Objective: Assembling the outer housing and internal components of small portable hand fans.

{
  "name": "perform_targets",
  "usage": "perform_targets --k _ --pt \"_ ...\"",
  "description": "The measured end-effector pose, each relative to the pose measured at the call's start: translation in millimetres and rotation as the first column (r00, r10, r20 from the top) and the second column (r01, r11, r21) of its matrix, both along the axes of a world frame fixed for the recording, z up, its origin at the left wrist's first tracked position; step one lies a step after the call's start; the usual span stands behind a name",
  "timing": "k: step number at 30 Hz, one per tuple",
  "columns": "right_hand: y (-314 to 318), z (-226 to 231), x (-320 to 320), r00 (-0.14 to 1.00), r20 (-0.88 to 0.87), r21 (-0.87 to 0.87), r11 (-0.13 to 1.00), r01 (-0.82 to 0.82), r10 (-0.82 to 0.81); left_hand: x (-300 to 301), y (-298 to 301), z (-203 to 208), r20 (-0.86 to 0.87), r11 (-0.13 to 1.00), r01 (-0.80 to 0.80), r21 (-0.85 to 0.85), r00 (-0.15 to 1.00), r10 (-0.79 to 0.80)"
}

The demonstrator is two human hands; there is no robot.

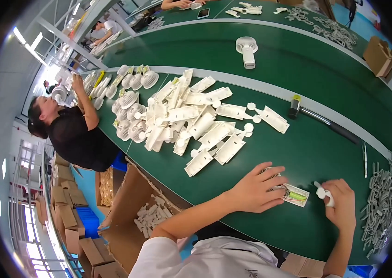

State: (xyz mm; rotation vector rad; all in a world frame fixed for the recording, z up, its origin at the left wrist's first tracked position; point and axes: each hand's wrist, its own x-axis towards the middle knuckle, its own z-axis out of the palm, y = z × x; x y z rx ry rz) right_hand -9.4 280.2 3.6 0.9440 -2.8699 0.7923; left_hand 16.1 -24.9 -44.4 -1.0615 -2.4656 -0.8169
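My left hand (260,190) lies over the head of a white handheld fan, its fingers curved across the round grille and pressing it to the green table. The fan's open handle (296,195) points right and shows a green battery cell and thin wires. To the right of it, my right hand (340,200) pinches a small white plastic part (323,193) with rounded ends, held just off the handle. My fingers hide much of both the fan head and the small part.
White handle shells (196,116) are heaped at centre, beside fan heads (131,111). A hammer (325,121) and grey clip-like parts (383,206) lie right. One fan (248,52) sits on the belt. A cardboard box (126,199) stands below the edge; a co-worker (73,129) works left.
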Motion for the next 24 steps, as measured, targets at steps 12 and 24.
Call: perform_targets --k 12,24 --pt "8 -2 -5 0.953 0.234 -0.309 0.915 0.259 -0.190 -11 0 8 0.026 0.989 -0.146 -0.018 0.989 0.147" --pt "-7 -13 28 0.971 0.239 -0.308 0.950 0.059 0.017 -7 9 2 0.045 0.971 -0.238 0.017 0.970 0.237"
